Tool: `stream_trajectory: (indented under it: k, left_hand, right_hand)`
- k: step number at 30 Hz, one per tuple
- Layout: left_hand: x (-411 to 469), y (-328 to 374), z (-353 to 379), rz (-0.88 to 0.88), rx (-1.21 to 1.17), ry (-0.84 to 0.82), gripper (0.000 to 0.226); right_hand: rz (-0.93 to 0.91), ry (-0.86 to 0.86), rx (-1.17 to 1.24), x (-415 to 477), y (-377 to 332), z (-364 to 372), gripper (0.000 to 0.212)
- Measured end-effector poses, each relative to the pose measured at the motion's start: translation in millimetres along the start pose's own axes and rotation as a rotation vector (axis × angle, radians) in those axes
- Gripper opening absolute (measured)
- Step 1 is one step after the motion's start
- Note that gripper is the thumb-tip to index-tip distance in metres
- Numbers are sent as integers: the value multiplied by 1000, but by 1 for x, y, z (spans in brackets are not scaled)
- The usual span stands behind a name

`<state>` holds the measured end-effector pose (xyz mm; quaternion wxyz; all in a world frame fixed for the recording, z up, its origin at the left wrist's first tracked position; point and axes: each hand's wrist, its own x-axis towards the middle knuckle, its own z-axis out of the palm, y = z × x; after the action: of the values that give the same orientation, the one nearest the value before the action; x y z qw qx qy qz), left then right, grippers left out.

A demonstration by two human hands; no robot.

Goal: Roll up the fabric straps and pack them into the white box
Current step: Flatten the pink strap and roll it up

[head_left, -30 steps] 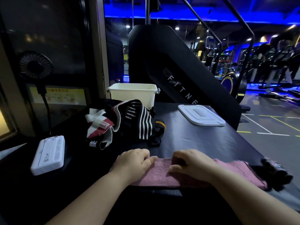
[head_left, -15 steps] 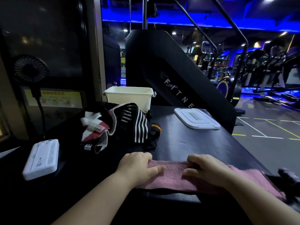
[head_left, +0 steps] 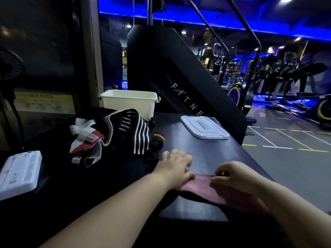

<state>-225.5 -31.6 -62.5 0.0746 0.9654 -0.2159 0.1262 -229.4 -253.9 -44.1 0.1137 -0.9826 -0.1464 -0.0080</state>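
Observation:
A pink fabric strap [head_left: 202, 184] lies flat along the near edge of the black table [head_left: 206, 154], its right part trailing under my right forearm. My left hand [head_left: 176, 163] rests on the strap's left end with fingers fairly straight; it is blurred. My right hand [head_left: 234, 176] sits on the strap's middle, its curled fingertips pinching the far edge. A tangled pile of straps [head_left: 116, 135], black with white stripes and red-white ones, lies behind my left hand. The open white box [head_left: 129, 102] stands at the back of the table, behind the pile.
The box's white lid [head_left: 204, 128] lies flat at the back right of the table. A white flat device [head_left: 19, 173] sits at the left, with a small black fan [head_left: 9, 67] on a stand above it. A black fitness machine [head_left: 179, 83] rises behind the table.
Both hands slid to the right along the pink strap. My right fingers went from flat to curled on its far edge. The camera view shifted right.

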Motion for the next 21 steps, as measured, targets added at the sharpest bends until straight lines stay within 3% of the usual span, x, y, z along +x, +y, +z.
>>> stream_trajectory:
  k: [3,7,12,18,21]
  left_hand:
    - [15,13,4,-45,-66,81,21]
    - [25,18,12,-141,-231,9,25]
    - [29,16,18,-195,-185,-131,48]
    - [37,10,19,-217,-161,-181,52]
    - [40,4,18,-209,-157,-205,52]
  right_hand:
    - [111,61,-15,4,6,0,23]
    - [232,125,19,11,11,2,29]
    - [348,139,40,27,7,18,40]
    - [435,134,129,39,-4,24,41]
    - [390,41,125,42,-10,14,41]
